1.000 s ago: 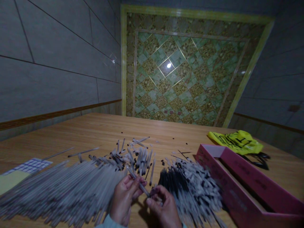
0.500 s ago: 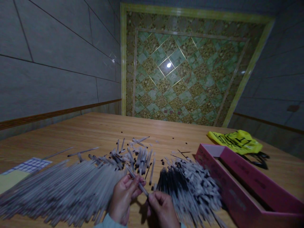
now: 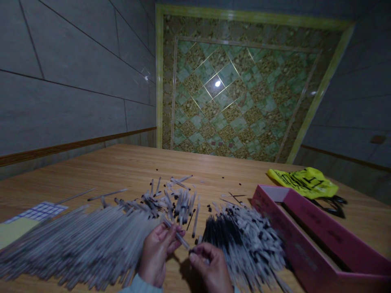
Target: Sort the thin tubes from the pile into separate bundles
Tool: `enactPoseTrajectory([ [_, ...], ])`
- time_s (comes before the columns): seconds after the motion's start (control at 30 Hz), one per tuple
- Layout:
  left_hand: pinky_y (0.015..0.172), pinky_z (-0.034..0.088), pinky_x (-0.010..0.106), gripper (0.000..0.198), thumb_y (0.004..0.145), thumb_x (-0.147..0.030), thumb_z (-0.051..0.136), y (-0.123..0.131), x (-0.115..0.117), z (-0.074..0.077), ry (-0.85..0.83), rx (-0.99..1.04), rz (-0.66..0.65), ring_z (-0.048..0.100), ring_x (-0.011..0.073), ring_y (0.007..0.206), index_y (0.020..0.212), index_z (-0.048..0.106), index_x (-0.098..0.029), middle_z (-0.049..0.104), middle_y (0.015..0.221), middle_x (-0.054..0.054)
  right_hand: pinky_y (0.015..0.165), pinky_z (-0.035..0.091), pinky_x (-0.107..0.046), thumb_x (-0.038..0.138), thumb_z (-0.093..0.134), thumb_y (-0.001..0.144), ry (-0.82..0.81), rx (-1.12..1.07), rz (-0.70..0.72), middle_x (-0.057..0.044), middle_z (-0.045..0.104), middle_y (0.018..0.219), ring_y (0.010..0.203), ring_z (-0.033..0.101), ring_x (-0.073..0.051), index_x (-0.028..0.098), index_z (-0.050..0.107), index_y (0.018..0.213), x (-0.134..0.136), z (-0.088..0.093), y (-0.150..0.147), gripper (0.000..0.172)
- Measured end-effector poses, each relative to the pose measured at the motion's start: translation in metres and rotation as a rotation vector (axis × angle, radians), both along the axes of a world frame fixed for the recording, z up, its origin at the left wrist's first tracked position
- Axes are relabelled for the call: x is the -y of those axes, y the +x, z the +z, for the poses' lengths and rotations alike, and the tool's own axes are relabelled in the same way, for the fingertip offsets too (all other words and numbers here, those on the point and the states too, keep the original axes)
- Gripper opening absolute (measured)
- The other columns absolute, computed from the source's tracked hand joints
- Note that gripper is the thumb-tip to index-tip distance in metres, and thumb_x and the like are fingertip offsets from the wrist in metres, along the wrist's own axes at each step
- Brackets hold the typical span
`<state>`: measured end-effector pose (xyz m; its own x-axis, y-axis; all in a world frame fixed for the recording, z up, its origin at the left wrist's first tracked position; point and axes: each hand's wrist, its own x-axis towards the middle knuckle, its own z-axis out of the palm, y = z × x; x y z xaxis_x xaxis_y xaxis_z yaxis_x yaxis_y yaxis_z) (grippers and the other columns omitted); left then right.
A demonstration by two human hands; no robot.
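My left hand is closed around a slim translucent pen barrel, which slants down to the right. At the barrel's lower end, the thumb and fingers of my right hand pinch a small dark pen plug. Whether the plug touches the barrel I cannot tell. A wide heap of long clear pen barrels lies to the left of my hands. Shorter clear pen caps with dark ends are scattered just beyond them. To the right lies a bundle of black-tipped pen refills beside a pile of whitish caps.
An open pink box stands at the right, with a yellow bag behind it. On the left lie a checked sheet and a yellowish paper. Small dark bits dot the wooden table, which meets tiled walls.
My right hand has shifted slightly, and the dark plug now shows at its fingertips by the barrel's end. My left hand keeps its hold, nearly still.
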<state>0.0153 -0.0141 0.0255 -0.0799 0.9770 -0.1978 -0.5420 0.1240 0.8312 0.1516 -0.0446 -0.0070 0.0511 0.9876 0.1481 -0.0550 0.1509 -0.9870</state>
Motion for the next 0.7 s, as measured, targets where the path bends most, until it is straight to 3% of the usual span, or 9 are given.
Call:
enactPoseTrajectory([
  [0.17, 0.058, 0.053, 0.020, 0.022, 0.062, -0.022, 0.076, -0.006, -0.004, 0.001, -0.026, 0.018, 0.117, 0.066, 0.0149, 0.070, 0.076, 0.061, -0.013, 0.070, 0.073, 0.005, 0.041, 0.027, -0.020, 0.039, 0.072, 0.057, -0.088, -0.149, -0.053, 0.005, 0.045, 0.045, 0.042, 0.037, -0.008, 0.015, 0.054, 0.055, -0.001, 0.001, 0.003, 0.030],
  [0.3, 0.055, 0.053, 0.019, 0.011, 0.069, -0.012, 0.068, -0.008, -0.005, 0.001, -0.048, 0.050, 0.170, 0.066, 0.0140, 0.069, 0.076, 0.061, -0.013, 0.069, 0.073, 0.004, 0.030, 0.018, -0.017, 0.041, 0.068, 0.056, -0.275, -0.430, 0.064, 0.008, 0.041, 0.034, 0.028, 0.026, -0.004, 0.019, 0.047, 0.053, 0.000, 0.008, -0.001, 0.031],
  [0.4, 0.056, 0.053, 0.019, 0.012, 0.068, -0.010, 0.068, -0.007, -0.005, 0.001, -0.047, 0.068, 0.187, 0.067, 0.0142, 0.070, 0.076, 0.060, -0.014, 0.068, 0.072, 0.003, 0.027, 0.016, -0.017, 0.043, 0.067, 0.057, -0.277, -0.510, 0.179, 0.004, 0.049, 0.037, 0.024, 0.022, -0.002, 0.017, 0.049, 0.055, 0.000, 0.009, -0.003, 0.031],
  [0.57, 0.057, 0.052, 0.021, 0.026, 0.060, -0.025, 0.077, -0.004, -0.002, 0.002, -0.035, 0.032, 0.073, 0.066, 0.0147, 0.067, 0.077, 0.061, -0.014, 0.068, 0.071, 0.003, 0.026, 0.013, -0.017, 0.057, 0.058, 0.070, -0.236, -0.422, 0.339, 0.005, 0.045, 0.037, 0.023, 0.021, -0.002, 0.014, 0.055, 0.058, -0.001, 0.001, -0.001, 0.045],
  [0.7, 0.052, 0.049, 0.019, 0.037, 0.055, -0.034, 0.079, -0.005, -0.002, 0.002, -0.021, -0.040, 0.038, 0.064, 0.0136, 0.063, 0.081, 0.063, -0.014, 0.068, 0.070, 0.002, 0.037, 0.022, -0.018, 0.052, 0.072, 0.058, -0.170, -0.244, 0.308, 0.003, 0.050, 0.045, 0.036, 0.035, -0.004, 0.012, 0.058, 0.058, -0.002, -0.003, 0.003, 0.043],
])
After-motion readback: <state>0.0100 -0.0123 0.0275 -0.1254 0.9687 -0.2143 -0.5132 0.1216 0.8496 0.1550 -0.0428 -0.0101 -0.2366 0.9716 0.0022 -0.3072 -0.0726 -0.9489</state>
